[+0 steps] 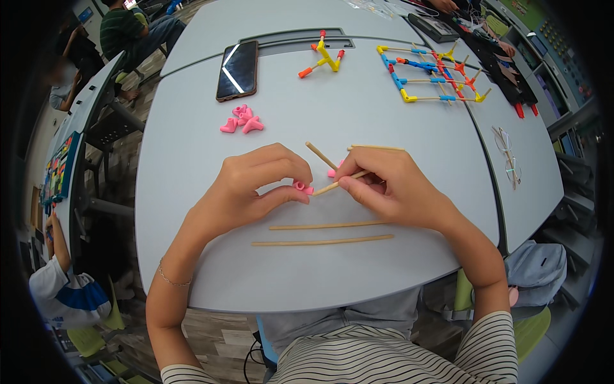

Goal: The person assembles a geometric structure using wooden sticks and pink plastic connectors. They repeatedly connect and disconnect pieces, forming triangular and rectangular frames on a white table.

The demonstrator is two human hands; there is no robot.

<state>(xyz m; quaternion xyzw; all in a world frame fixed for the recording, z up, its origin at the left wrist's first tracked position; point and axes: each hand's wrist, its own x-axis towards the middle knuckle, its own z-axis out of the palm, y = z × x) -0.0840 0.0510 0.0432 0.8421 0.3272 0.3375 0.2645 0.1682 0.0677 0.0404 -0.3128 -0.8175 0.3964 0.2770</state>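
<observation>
My left hand (pixel 265 176) pinches a small pink connector (pixel 300 186) between thumb and fingers. Its socket faces the tip of a wooden stick (pixel 327 188) that my right hand (pixel 387 182) grips; whether the tip has entered the socket I cannot tell. Another short stick (pixel 320 155) slants up to the left from beside my right fingers. Behind these fingers a second pink connector (pixel 331 173) partly shows. Two long sticks (pixel 323 242) lie crosswise on the table nearer to me, and one more stick (pixel 377 148) lies just beyond my right hand.
Several pink connectors (pixel 243 120) lie in a pile at left, below a dark phone (pixel 237 71). Farther back stand a small yellow-and-orange stick model (pixel 326 57) and a larger multicoloured stick frame (pixel 435 75). Eyeglasses (pixel 507 157) rest on the right-hand table. Other people sit around.
</observation>
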